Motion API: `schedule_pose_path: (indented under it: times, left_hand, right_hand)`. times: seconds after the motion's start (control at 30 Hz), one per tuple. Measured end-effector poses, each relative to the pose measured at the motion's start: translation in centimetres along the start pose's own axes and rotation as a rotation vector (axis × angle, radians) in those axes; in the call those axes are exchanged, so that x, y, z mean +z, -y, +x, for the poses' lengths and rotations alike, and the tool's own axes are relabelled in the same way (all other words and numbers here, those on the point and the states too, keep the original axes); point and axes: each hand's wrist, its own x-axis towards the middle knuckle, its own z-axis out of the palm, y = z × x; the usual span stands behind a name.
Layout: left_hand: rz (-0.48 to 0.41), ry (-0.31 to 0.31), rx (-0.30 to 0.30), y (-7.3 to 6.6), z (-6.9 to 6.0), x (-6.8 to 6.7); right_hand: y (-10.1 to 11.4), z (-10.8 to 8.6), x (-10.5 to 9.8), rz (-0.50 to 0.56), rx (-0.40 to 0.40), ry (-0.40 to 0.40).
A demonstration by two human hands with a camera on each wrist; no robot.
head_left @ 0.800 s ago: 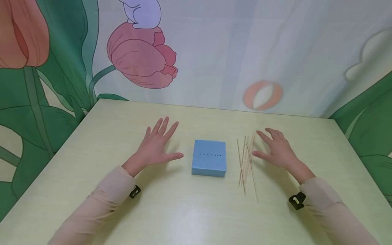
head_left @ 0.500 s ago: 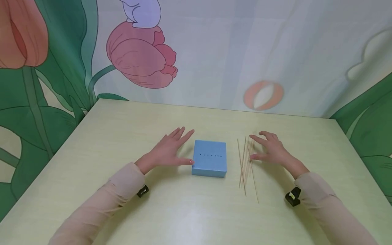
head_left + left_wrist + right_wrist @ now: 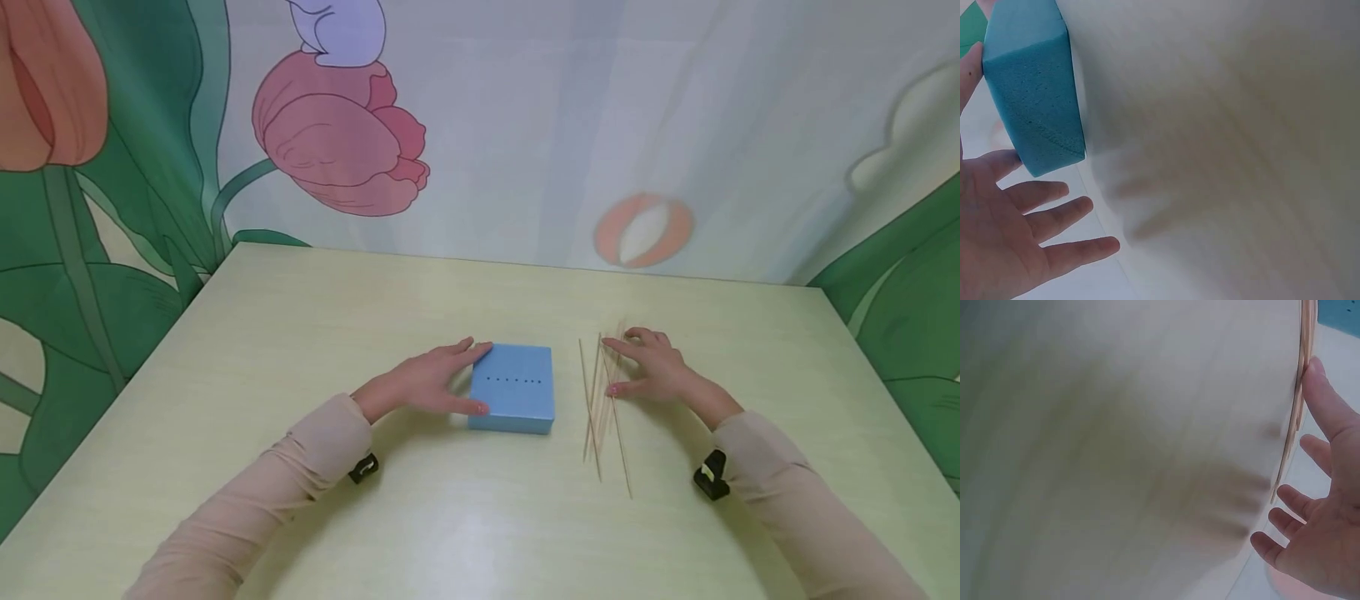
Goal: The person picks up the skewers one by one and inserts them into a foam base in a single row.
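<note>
A square blue foam block (image 3: 517, 396) with a row of small dark holes on top lies near the middle of the table. My left hand (image 3: 427, 381) is at its left side, thumb and index finger spread along two edges. In the left wrist view the thumb meets the blue block (image 3: 1035, 100), while the other fingers stretch out straight beside it. Several thin wooden sticks (image 3: 588, 404) lie loosely to the right of the block, some crossing. Over their right side hovers my right hand (image 3: 654, 367), fingers spread; whether the thumb touches a stick, I cannot tell.
The pale wooden table (image 3: 450, 517) ends at a back edge against a printed curtain (image 3: 525, 125) with flowers and a rabbit. A dark wrist camera (image 3: 363, 468) sits under the left cuff, another camera (image 3: 711, 475) under the right.
My left hand has moved right, from beside the block up to its left edges. My right hand has shifted left, further over the sticks. Block and sticks have stayed put.
</note>
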Motion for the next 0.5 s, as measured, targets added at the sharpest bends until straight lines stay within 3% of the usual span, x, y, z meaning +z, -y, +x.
schedule_pose_path:
  times: [0.23,0.5]
  left_hand:
    - [-0.064,0.017,0.007,0.04,0.0,0.1]
    - [-0.059,0.022,-0.014,-0.13,0.12,0.01]
  right_hand:
    - [0.1,0.23,-0.07,0.011,0.032,0.052]
    - [0.13,0.39,-0.3,0.068,0.052,0.075]
